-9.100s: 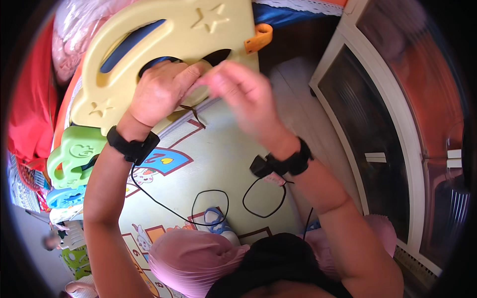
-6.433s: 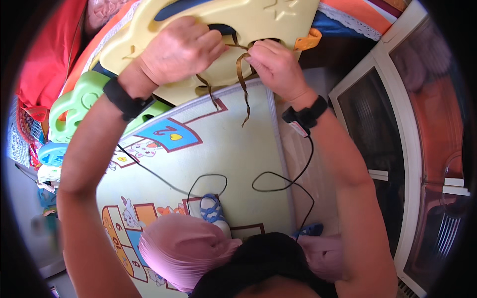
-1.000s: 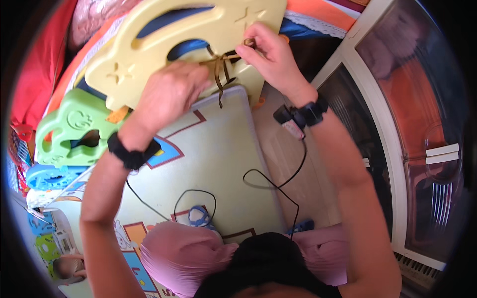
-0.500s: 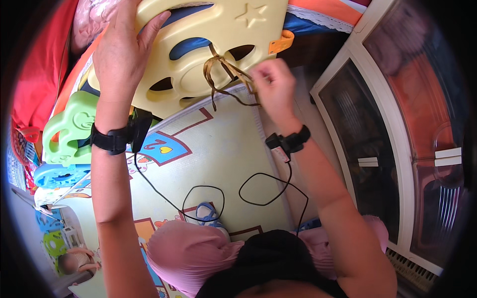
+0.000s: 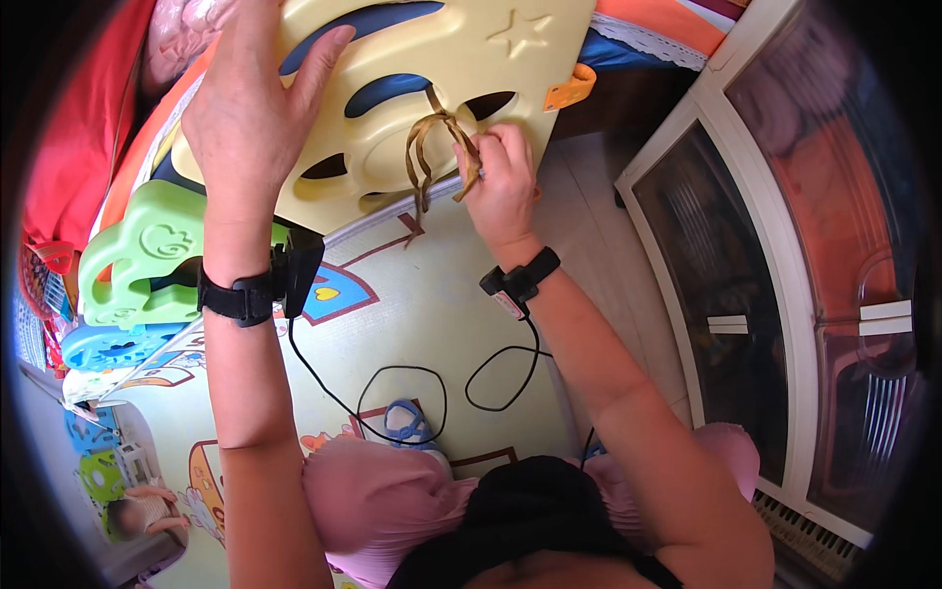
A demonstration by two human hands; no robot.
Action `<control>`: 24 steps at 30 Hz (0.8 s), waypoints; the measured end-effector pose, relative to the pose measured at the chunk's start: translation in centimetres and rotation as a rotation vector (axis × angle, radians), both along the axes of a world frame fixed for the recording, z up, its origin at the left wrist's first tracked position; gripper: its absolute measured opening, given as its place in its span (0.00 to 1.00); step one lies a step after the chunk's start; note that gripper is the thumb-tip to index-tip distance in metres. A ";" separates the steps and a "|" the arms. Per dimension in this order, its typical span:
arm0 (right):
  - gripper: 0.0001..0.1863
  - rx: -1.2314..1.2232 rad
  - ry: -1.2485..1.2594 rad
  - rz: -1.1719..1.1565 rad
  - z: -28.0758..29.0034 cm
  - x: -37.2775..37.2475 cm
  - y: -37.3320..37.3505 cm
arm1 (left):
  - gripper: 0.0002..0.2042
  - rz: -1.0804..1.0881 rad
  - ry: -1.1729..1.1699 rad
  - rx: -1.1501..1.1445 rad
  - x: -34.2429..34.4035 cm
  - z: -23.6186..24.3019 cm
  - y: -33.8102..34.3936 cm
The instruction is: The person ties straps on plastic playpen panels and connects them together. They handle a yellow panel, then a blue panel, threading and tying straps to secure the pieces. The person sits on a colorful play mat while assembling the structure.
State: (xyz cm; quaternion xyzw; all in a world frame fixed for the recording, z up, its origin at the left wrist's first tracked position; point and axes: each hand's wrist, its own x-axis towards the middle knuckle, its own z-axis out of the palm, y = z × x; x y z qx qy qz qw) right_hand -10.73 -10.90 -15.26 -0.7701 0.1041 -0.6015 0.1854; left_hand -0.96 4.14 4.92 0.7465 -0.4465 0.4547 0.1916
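Observation:
A large pale yellow plastic panel [image 5: 525,79] with cut-out holes and raised stars stands at the top. My left hand [image 5: 245,118] lies over its upper left part, thumb along the handle bar, fingertips beyond the picture's top, appearing to grip it. My right hand [image 5: 496,182] is closed on a brown ribbon [image 5: 424,147], looped and dangling at the panel's middle holes. An orange plastic strap [image 5: 567,91] juts from the panel's right edge. A pale printed mat [image 5: 451,294] lies below.
Green [image 5: 137,245] and blue [image 5: 118,347] plastic panels stand at left, beside red cloth [image 5: 69,167]. A white-framed glass cabinet [image 5: 702,304] runs along the right. Black cables from my wristbands loop over the mat near my pink-clothed legs. Another person [image 5: 147,510] is at the lower left.
My left hand has risen from the ribbon to the panel's upper left. My right hand has moved down and left onto the ribbon, which now hangs in larger loops.

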 end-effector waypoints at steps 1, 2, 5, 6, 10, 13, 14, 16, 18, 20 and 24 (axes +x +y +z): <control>0.11 0.001 0.000 0.003 0.0 0.0 0.2 | 0.23 -0.018 -0.004 0.000 -0.1 0.0 0.0; 0.11 0.002 -0.001 0.006 0.1 0.0 0.5 | 0.23 -0.013 0.000 0.002 -0.1 0.0 0.1; 0.09 0.127 -0.013 0.086 0.0 -0.2 1.0 | 0.23 -0.015 -0.003 -0.004 -0.1 0.0 0.1; 0.09 0.190 -0.017 0.123 -0.2 -0.3 1.2 | 0.23 -0.027 -0.011 -0.012 -0.1 0.0 0.0; 0.08 0.380 0.100 0.252 -1.4 -0.7 1.9 | 0.23 -0.020 0.028 0.009 -0.6 0.0 0.3; 0.08 0.409 0.125 0.332 -1.1 -1.0 1.6 | 0.25 -0.132 0.079 -0.038 -0.4 0.1 0.4; 0.07 0.415 0.158 0.347 -1.3 -1.1 1.1 | 0.25 -0.134 0.082 -0.038 -0.5 0.1 0.5; 0.07 0.412 0.172 0.354 -1.1 -1.0 0.5 | 0.24 -0.147 0.087 -0.045 -0.6 0.0 0.2; 0.07 0.407 0.139 0.351 -0.6 -0.8 0.4 | 0.24 -0.131 0.063 -0.051 -0.9 0.1 -0.1; 0.07 0.467 0.062 0.410 0.5 -0.3 0.3 | 0.23 -0.130 -0.006 -0.057 -0.5 0.1 -0.1; 0.08 0.403 0.069 0.341 5.2 0.3 1.2 | 0.24 -0.126 -0.055 -0.023 0.0 -0.1 0.3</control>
